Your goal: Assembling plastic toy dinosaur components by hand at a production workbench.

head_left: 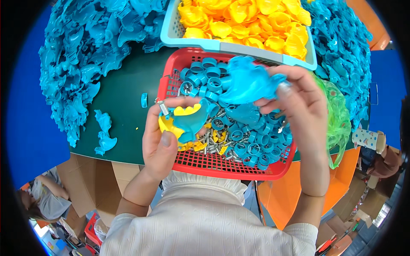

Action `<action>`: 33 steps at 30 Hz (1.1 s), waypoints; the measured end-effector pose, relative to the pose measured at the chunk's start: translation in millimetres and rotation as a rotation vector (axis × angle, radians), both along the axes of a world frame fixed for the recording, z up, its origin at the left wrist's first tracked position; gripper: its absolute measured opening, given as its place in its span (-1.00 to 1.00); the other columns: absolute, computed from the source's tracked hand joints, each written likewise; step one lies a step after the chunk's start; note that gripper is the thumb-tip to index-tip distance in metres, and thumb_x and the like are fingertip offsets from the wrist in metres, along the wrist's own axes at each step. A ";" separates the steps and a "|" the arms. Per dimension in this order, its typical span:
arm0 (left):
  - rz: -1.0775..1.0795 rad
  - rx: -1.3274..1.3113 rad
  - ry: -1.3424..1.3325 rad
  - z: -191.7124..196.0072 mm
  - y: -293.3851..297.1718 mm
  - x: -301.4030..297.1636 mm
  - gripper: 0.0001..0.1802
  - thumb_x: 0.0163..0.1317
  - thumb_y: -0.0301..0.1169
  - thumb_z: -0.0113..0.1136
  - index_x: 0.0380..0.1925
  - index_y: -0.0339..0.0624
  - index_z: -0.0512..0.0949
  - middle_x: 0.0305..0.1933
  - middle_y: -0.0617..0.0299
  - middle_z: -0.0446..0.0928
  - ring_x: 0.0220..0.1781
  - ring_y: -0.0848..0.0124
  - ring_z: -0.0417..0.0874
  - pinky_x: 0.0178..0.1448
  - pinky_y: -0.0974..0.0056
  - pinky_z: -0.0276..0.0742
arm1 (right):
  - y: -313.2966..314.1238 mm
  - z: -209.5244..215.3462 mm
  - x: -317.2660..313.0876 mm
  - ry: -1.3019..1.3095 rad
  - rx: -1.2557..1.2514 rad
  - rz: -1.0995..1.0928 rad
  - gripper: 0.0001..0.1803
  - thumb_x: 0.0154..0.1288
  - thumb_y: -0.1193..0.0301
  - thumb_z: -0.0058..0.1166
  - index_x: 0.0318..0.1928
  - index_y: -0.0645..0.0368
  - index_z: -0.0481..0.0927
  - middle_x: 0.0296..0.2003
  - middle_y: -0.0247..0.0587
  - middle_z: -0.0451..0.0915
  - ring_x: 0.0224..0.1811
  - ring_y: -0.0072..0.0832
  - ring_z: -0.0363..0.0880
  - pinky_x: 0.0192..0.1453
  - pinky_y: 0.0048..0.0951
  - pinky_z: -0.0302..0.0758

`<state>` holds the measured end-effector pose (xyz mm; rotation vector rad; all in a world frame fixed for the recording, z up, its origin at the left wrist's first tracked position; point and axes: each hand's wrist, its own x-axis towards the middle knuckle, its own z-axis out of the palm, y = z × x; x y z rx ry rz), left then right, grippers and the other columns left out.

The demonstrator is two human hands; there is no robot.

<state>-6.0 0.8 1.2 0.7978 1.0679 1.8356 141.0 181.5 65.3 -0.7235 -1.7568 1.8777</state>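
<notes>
The left hand [160, 136] is closed around a half-built toy [185, 121]: a blue plastic shell with yellow pieces set into it, the thumb pressing on a yellow part at its left edge. A small metal piece shows at the fingertips, too small to make out. The right hand [299, 106] pinches a second blue shell [250, 81], bare and with nothing fitted, held just to the right of and slightly farther than the first. Both are held over the red basket [226, 168], not resting in it.

As a judgement, the assembly looks partway done: one shell carries its yellow inserts, while the matching shell is still apart from it.

The red basket holds blue rings [205, 77], small metal screws [213, 138] and a few yellow bits. Beyond it, on the far side, a pale blue basket [171, 34] is full of yellow parts [247, 21]. Large heaps of blue shells [89, 55] lie on the dark green table [132, 85] at the left and the far right, so much stock remains. A couple of loose blue shells [103, 132] lie near the table's near left edge. A green translucent bag [337, 115] sits at the right.
</notes>
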 end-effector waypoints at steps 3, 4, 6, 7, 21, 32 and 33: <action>0.036 -0.025 0.004 3.0 3.8 2.8 -0.45 0.30 -0.15 -0.05 0.14 -0.25 0.13 0.18 -0.03 0.25 -0.02 0.27 0.49 0.03 0.21 0.45 | -23.8 -16.7 -14.0 0.053 0.017 0.106 -0.74 0.31 0.51 -0.14 0.00 0.27 0.33 0.01 -0.03 0.42 -0.19 -0.40 0.58 -0.18 -0.47 0.56; 0.059 -0.069 -0.001 1.7 1.4 3.7 -0.46 0.30 -0.17 -0.05 0.16 -0.25 0.13 0.16 0.02 0.27 0.01 0.29 0.50 0.06 0.23 0.43 | -27.7 -23.1 -14.3 0.072 0.026 0.194 -0.73 0.29 0.56 -0.12 0.00 0.24 0.30 0.13 0.01 0.31 -0.04 -0.36 0.52 -0.14 -0.46 0.56; 0.092 -0.106 0.008 0.3 -0.1 1.0 -0.46 0.31 -0.19 -0.05 0.16 -0.26 0.13 0.16 0.04 0.27 0.02 0.32 0.49 0.07 0.23 0.42 | -37.5 -22.9 -14.7 0.065 0.109 0.299 -0.75 0.26 0.52 -0.05 -0.05 0.23 0.31 0.18 0.01 0.23 0.08 -0.38 0.41 -0.10 -0.45 0.56; 0.107 -0.139 0.015 -0.2 0.6 -0.4 -0.46 0.31 -0.20 -0.06 0.17 -0.26 0.12 0.15 0.07 0.28 0.03 0.35 0.48 0.09 0.24 0.42 | -41.3 -18.8 -16.2 0.054 0.101 0.327 -0.74 0.25 0.49 -0.02 -0.06 0.22 0.31 0.18 0.00 0.23 0.10 -0.40 0.38 -0.09 -0.44 0.57; 0.012 -0.114 0.191 -2.1 2.4 -6.9 -0.41 0.26 -0.11 0.00 0.15 -0.30 0.22 0.20 0.00 0.14 0.30 0.28 0.17 0.28 0.21 0.19 | -22.2 -19.0 -33.5 -0.128 -0.197 0.348 -0.46 0.28 0.10 -0.04 0.07 0.29 0.39 -0.14 -0.16 0.52 -0.16 -0.49 0.57 -0.19 -0.53 0.53; 0.028 -0.019 0.099 -6.3 0.9 -4.5 -0.43 0.27 -0.14 -0.01 0.14 -0.26 0.18 0.21 0.01 0.11 0.26 0.29 0.21 0.24 0.23 0.23 | -28.0 -39.4 -28.1 0.242 -0.553 0.349 -0.61 0.14 0.40 0.20 -0.07 0.26 0.38 0.11 0.05 0.35 0.16 -0.35 0.33 0.26 -0.31 0.24; 0.020 -0.010 0.082 -7.9 0.9 -6.2 -0.43 0.27 -0.13 -0.01 0.14 -0.26 0.17 0.20 0.02 0.13 0.25 0.29 0.24 0.24 0.23 0.24 | -28.9 -39.5 -28.9 0.247 -0.512 0.338 -0.58 0.11 0.33 0.22 -0.10 0.21 0.35 0.12 0.14 0.33 0.17 -0.26 0.34 0.25 -0.26 0.26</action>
